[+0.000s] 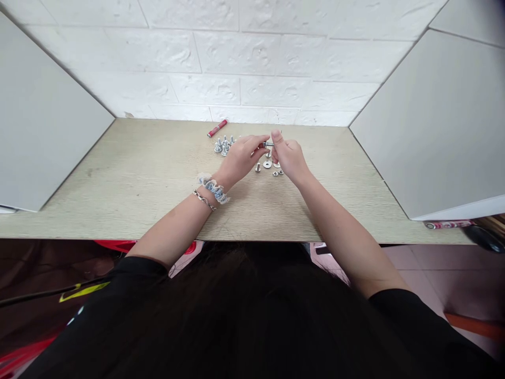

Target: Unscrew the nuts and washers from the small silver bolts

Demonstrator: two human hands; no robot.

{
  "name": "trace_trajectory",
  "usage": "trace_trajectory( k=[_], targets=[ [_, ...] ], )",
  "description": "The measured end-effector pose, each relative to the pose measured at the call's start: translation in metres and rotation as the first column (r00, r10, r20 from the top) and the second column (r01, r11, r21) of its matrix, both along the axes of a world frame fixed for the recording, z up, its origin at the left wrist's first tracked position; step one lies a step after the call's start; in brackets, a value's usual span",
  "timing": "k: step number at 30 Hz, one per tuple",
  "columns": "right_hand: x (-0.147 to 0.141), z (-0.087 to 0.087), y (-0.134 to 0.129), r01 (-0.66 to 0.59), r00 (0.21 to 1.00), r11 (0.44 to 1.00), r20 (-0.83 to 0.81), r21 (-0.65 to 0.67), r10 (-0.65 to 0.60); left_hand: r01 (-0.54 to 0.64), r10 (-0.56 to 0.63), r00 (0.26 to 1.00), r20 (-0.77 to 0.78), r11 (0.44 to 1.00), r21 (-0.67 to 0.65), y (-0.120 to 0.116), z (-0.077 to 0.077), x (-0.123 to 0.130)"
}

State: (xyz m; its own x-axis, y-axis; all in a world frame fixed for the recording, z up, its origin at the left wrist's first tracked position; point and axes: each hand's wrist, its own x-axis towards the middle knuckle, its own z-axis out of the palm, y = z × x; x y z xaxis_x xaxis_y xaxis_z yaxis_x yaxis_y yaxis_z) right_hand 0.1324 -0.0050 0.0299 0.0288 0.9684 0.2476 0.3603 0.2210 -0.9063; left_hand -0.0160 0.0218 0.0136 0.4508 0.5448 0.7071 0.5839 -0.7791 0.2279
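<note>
Just above the desk, a silver bolt (269, 144) lies level between my two hands. My left hand (245, 153) pinches its left end, where something ring-like shows at the fingertips. My right hand (291, 158) is closed on the other end with its thumb raised; the fingers cover that end. Below the hands lie a flat washer (267, 165), a nut (275, 173) and a short bolt (258, 167) standing on its head. More pieces are partly hidden by my right hand. A cluster of several upright bolts (224, 146) stands left of my left hand.
A red tube (217, 128) lies on the wooden desk (158, 173) near the white brick wall (221, 52). Grey panels (442, 121) close in the right side, with another panel (47, 116) on the left. The desk's front edge runs below my forearms.
</note>
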Motion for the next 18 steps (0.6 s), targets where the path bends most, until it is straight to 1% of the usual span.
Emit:
trace_trajectory(
  k=[5,8,10,15,18],
  targets=[
    [0.004,-0.009,0.013,-0.008,0.997,0.993,-0.081,0.114,0.018,0.005,-0.005,1.000,-0.005,1.000,-0.004,0.001,-0.001,0.000],
    [0.005,-0.012,0.017,-0.002,0.993,0.989,-0.120,0.145,0.020,0.006,-0.006,1.000,-0.007,1.000,-0.004,0.001,-0.001,0.000],
    [0.004,-0.011,0.015,0.000,0.994,0.992,-0.108,0.124,0.014,0.003,-0.003,1.000,-0.007,1.000,0.000,0.001,-0.001,0.000],
    [0.001,-0.002,0.001,0.008,0.999,1.000,-0.031,0.012,-0.008,0.005,-0.004,1.000,-0.021,1.000,0.020,0.001,-0.002,0.000],
    [0.000,0.001,-0.002,0.011,1.000,1.000,-0.019,0.019,-0.011,0.000,0.000,1.000,-0.021,1.000,0.019,0.001,-0.001,0.000]
  ],
)
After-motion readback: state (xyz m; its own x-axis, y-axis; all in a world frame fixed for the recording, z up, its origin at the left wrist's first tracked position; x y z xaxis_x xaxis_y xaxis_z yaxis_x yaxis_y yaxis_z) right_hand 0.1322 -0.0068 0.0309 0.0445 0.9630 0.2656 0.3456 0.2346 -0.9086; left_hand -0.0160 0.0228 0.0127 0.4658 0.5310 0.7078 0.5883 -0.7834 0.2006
